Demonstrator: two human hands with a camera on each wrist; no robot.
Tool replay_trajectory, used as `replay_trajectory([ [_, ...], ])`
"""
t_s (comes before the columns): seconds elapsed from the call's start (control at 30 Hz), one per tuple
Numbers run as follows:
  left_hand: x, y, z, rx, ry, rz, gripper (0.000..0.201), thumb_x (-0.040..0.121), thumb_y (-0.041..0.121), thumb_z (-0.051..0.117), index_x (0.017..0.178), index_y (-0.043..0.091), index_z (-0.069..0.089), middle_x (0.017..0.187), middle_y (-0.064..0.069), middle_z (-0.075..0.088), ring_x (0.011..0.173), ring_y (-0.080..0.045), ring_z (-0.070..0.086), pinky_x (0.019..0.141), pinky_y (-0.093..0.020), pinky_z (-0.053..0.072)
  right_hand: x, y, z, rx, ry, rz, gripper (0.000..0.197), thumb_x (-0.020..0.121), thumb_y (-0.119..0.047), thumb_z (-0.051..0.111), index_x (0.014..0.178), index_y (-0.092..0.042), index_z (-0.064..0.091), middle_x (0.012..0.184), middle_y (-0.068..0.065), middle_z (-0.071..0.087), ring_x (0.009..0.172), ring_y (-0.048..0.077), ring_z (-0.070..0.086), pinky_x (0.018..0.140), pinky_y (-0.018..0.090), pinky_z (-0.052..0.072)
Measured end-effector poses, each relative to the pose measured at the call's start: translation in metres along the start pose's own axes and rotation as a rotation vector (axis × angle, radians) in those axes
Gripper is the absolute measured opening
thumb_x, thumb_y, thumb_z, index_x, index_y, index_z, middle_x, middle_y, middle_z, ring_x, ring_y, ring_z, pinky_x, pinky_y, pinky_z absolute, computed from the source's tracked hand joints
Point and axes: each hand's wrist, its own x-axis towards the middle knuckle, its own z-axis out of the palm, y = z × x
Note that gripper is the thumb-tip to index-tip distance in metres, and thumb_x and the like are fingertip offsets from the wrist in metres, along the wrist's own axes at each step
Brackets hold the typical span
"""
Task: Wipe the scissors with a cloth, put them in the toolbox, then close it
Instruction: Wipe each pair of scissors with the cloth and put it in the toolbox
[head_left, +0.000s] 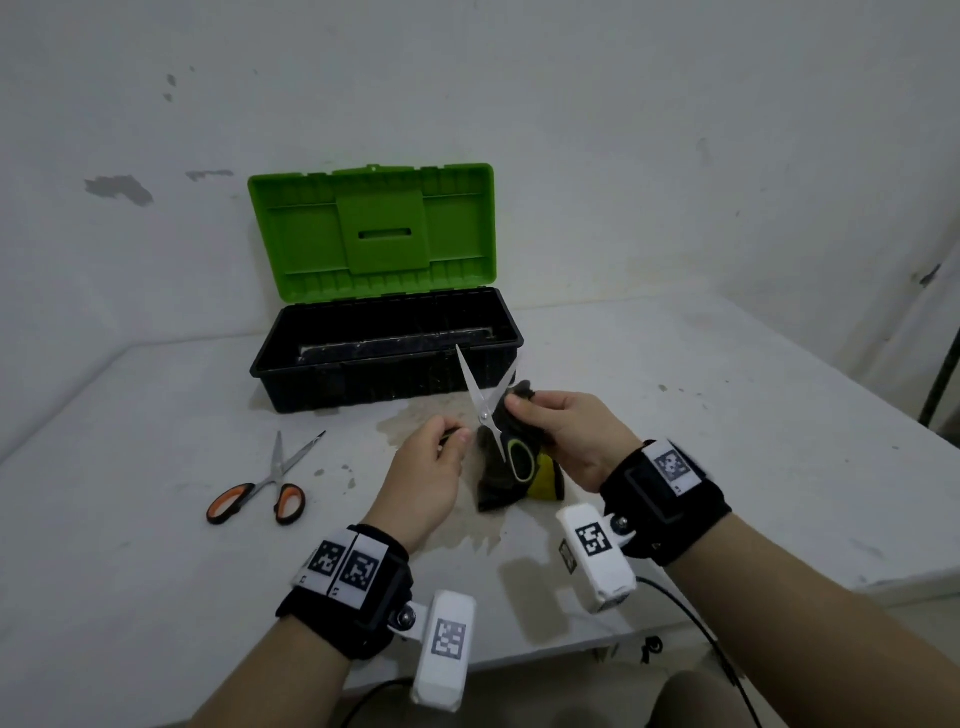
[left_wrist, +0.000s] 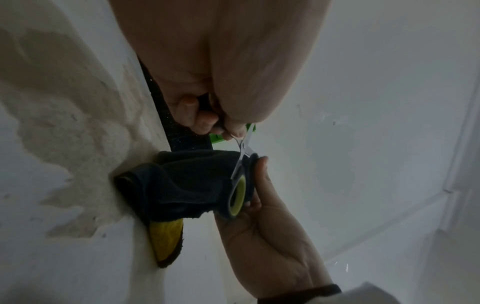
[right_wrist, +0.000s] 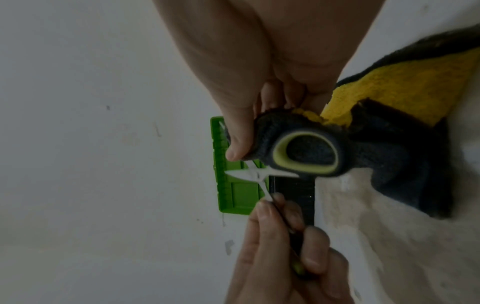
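Note:
Scissors (head_left: 485, 415) with black and lime-green handles are held open above the table, blades pointing at the toolbox. My left hand (head_left: 452, 440) grips one handle, seen in the left wrist view too, where the fingers (left_wrist: 201, 120) curl round it. My right hand (head_left: 522, 408) pinches a dark grey and yellow cloth (head_left: 498, 486) round the right blade; the left blade is bare. The free handle loop (right_wrist: 306, 154) lies against the cloth (right_wrist: 394, 156). The toolbox (head_left: 311, 387) stands open behind, black base, green lid (head_left: 371, 234) upright.
A second pair of scissors (head_left: 270, 480) with orange handles lies open on the white table (head_left: 727, 415), left of my hands. A brownish stain (head_left: 410, 421) spreads under the cloth. Walls close in behind and on the right.

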Motion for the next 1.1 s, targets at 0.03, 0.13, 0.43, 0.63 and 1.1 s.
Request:
replay_trajectory([
  [0.03,0.000,0.001,0.001,0.009,-0.009,0.009,0.015,0.102,0.029,0.050,0.095,0.025,0.062,0.082,0.001,0.062,0.076,-0.020,0.059,0.075,-0.044,0.053,-0.002,0.002,0.003,-0.019,-0.019,0.005,0.020,0.086,-0.010,0.071,0.100,0.005,0.071,0.084,0.013,0.073,0.070,0.017,0.069,0.061,0.023,0.056],
  [0.13,0.000,0.002,0.003,0.050,-0.032,0.037,0.015,0.103,0.028,0.050,0.093,0.026,0.061,0.074,0.009,0.055,0.067,-0.012,0.051,0.067,-0.034,0.044,-0.003,0.004,0.009,-0.006,-0.036,0.033,0.008,0.085,-0.008,0.072,0.088,0.000,0.072,0.080,0.013,0.072,0.067,0.019,0.069,0.060,0.025,0.056],
  [0.43,-0.003,0.003,0.000,0.069,-0.084,0.035,0.017,0.104,0.027,0.048,0.092,0.025,0.060,0.067,0.012,0.050,0.061,-0.010,0.045,0.062,-0.030,0.036,-0.001,-0.002,0.009,0.029,0.013,0.068,0.009,0.084,-0.007,0.074,0.089,-0.003,0.068,0.078,0.011,0.068,0.065,0.016,0.066,0.056,0.024,0.055],
  [0.63,-0.003,0.005,0.000,0.075,-0.091,0.035,0.016,0.103,0.029,0.048,0.093,0.026,0.060,0.069,0.013,0.051,0.062,-0.009,0.046,0.063,-0.029,0.037,0.001,-0.009,0.007,0.106,0.032,0.031,0.021,0.087,-0.007,0.070,0.104,0.005,0.066,0.083,0.015,0.067,0.063,0.020,0.066,0.057,0.026,0.057],
  [1.1,-0.002,0.013,-0.006,-0.056,0.045,-0.022,0.007,0.098,0.018,0.061,0.104,0.017,0.064,0.078,-0.003,0.062,0.062,-0.009,0.057,0.057,-0.016,0.049,-0.003,0.001,0.007,0.240,0.123,-0.015,0.018,0.084,-0.008,0.073,0.097,0.003,0.067,0.085,0.018,0.071,0.067,0.023,0.070,0.060,0.029,0.058],
])
